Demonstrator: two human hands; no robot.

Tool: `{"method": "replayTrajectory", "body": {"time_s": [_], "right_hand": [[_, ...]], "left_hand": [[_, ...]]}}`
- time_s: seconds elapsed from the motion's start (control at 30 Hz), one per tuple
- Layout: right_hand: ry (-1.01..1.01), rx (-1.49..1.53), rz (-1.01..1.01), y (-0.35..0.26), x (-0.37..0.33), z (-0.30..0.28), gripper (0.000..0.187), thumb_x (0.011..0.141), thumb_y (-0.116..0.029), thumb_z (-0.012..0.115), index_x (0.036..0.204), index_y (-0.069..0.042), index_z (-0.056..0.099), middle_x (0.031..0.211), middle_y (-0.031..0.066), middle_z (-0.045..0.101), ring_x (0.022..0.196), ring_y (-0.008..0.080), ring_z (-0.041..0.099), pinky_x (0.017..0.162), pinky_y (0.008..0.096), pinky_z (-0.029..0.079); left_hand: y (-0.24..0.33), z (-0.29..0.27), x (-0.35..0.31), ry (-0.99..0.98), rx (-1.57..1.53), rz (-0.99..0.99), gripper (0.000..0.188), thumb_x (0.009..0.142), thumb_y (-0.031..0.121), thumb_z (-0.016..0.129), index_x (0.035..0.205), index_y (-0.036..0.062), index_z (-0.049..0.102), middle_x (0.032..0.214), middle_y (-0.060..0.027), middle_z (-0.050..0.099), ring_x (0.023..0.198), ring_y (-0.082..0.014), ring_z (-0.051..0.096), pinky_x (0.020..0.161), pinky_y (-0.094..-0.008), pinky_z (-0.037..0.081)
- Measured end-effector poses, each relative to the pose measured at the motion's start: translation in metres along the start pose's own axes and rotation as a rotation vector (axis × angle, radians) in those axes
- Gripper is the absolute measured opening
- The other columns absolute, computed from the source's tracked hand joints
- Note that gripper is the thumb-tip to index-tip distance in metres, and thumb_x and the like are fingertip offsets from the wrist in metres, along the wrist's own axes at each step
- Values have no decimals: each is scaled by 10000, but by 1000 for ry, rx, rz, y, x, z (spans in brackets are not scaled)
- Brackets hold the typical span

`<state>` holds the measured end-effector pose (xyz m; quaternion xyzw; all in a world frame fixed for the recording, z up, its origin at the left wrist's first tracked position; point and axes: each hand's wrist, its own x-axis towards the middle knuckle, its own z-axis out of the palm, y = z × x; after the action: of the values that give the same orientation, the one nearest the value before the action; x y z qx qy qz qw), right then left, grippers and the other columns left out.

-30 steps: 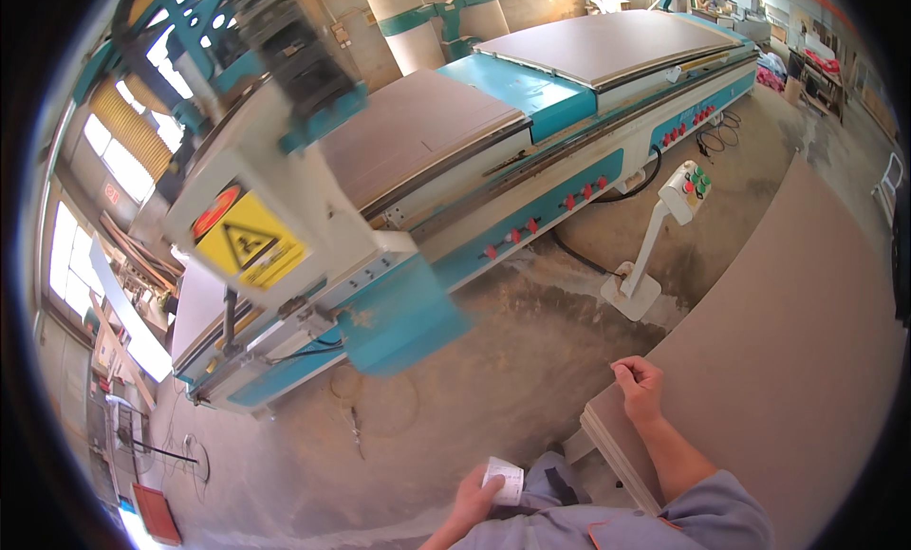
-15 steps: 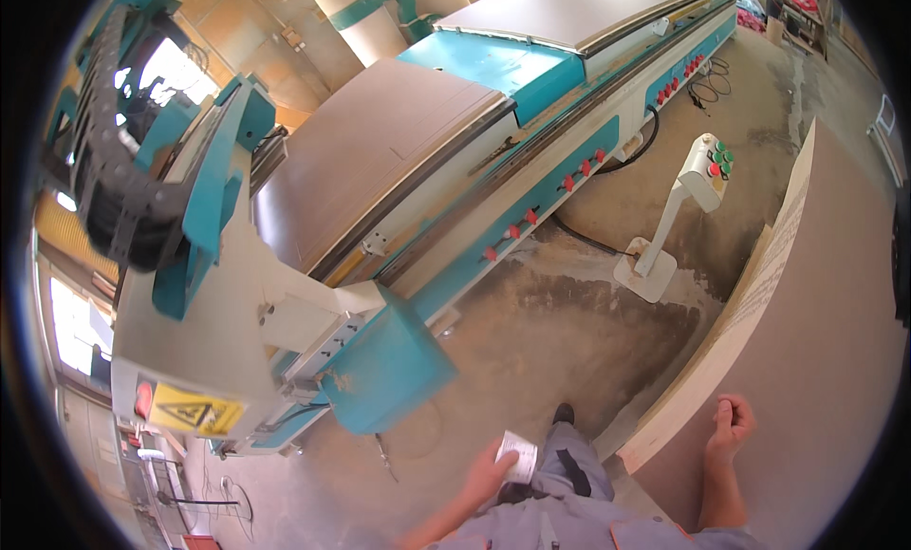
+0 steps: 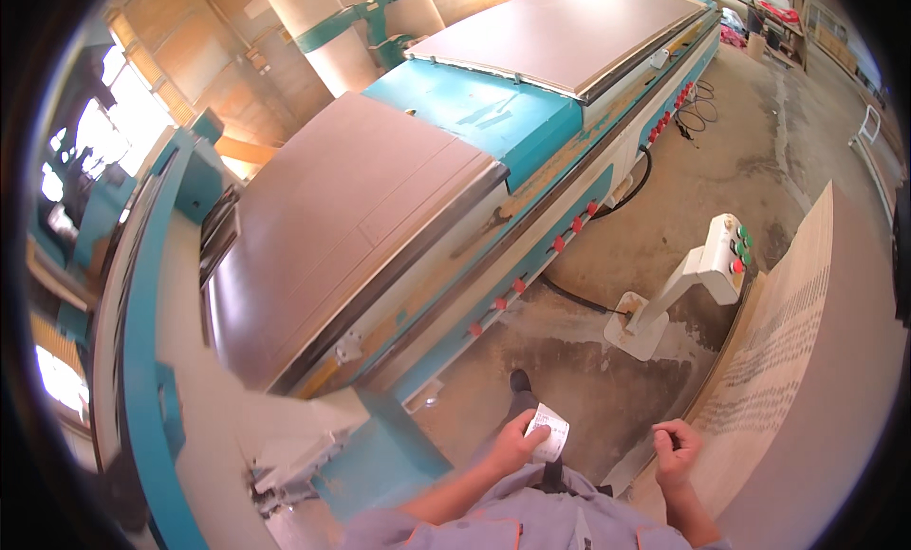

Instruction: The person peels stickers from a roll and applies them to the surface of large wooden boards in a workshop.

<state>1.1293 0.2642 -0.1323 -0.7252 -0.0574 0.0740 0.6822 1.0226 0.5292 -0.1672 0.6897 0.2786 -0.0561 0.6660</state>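
My left hand (image 3: 518, 443) grips a small white paper slip (image 3: 552, 436) with print on it, thumb laid over its face. The slip is held in front of my waist. My right hand (image 3: 676, 453) hangs loosely curled, with nothing visible in its fingers, near the stack of large panels (image 3: 807, 360) at my right. Ahead on the left stretches a long machine bed with a brown panel (image 3: 351, 208) lying on it. A white control pedestal (image 3: 678, 279) with green and red buttons stands beyond my right hand.
The machine's pale and turquoise gantry (image 3: 180, 313) rises close on the left. Red knobs (image 3: 519, 285) line the bed's side. A black cable (image 3: 579, 298) runs over the floor to the pedestal base. Another cable coil (image 3: 697, 109) lies farther back.
I have moved forward along the machine, so the gantry slips left and the pedestal looks nearer. The slip stays in my left hand; my right hand has come inward, still curled.
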Motion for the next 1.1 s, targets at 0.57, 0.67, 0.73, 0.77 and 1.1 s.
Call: {"method": "replayTrajectory", "body": {"time_s": [0.57, 0.67, 0.73, 0.77, 1.1], "right_hand": [[-615, 65, 128, 29, 536, 323, 138, 845, -104, 669, 935, -5, 706, 818, 65, 675, 705, 118, 612, 642, 262, 481], [-749, 100, 182, 54, 634, 373, 153, 841, -119, 666, 943, -13, 709, 862, 99, 693, 753, 176, 663, 684, 295, 516], [-816, 107, 242, 66, 672, 392, 155, 837, -121, 666, 943, -16, 710, 867, 104, 692, 757, 181, 667, 684, 297, 518], [-833, 111, 247, 73, 693, 400, 155, 835, -118, 666, 942, -16, 710, 865, 108, 691, 755, 186, 668, 683, 297, 518], [-858, 20, 212, 93, 786, 443, 105, 833, -100, 668, 884, -15, 703, 798, 114, 676, 663, 193, 642, 610, 306, 501]], "left_hand": [[142, -195, 415, 477, -158, -137, 312, 885, 173, 568, 1136, -7, 613, 993, -88, 666, 875, -155, 623, 779, -306, 499], [169, -196, 480, 649, -368, -138, 318, 883, 163, 558, 1140, -18, 609, 1000, -82, 663, 870, -150, 623, 776, -299, 501], [187, -187, 503, 669, -372, -204, 325, 883, 164, 557, 1145, -21, 607, 1007, -79, 661, 872, -151, 621, 781, -299, 500], [194, -184, 523, 674, -378, -231, 328, 882, 164, 556, 1148, -22, 607, 1011, -77, 661, 873, -151, 620, 783, -299, 500], [236, -159, 568, 758, -229, -385, 358, 878, 204, 577, 1156, -20, 612, 1011, -75, 658, 876, -151, 615, 779, -299, 493]]}}
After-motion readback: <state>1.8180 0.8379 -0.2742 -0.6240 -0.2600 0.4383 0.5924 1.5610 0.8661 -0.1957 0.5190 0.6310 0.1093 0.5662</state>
